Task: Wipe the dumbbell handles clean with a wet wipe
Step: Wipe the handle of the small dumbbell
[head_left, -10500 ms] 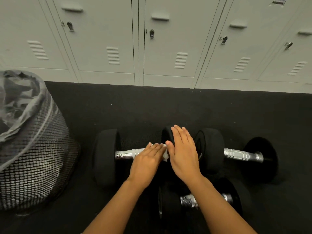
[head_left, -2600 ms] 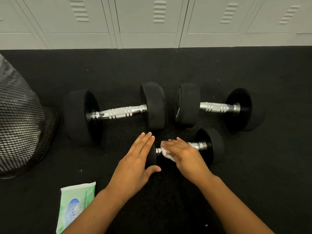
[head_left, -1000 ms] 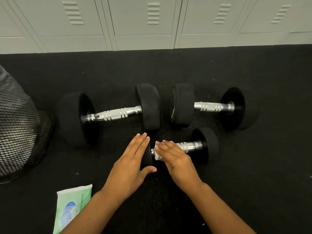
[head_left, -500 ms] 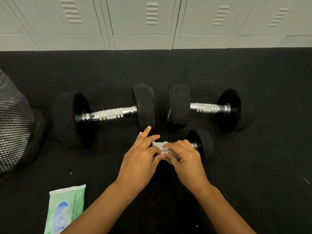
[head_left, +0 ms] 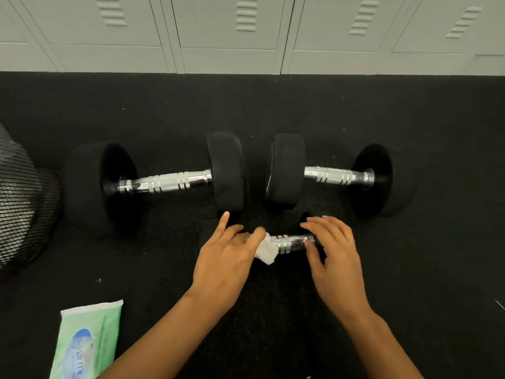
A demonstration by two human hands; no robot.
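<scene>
wet wipe (head_left: 265, 251) under left hand (head_left: 226, 258) fingers

small dumbbell (head_left: 293, 243) lies before two larger dumbbells (head_left: 166, 183) (head_left: 337, 176).

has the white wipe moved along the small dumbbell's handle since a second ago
Cannot tell. The white wet wipe was and is at the small dumbbell's chrome handle's left end; now the left hand pinches it.

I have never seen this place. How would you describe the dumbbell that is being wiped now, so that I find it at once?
Start at the grey lockers and come down across the black floor past two large dumbbells lying end to end. The small dumbbell lies nearer the person, just below the gap between them. Only this one has both hands on it, with a white wet wipe at its handle's left end.
</scene>
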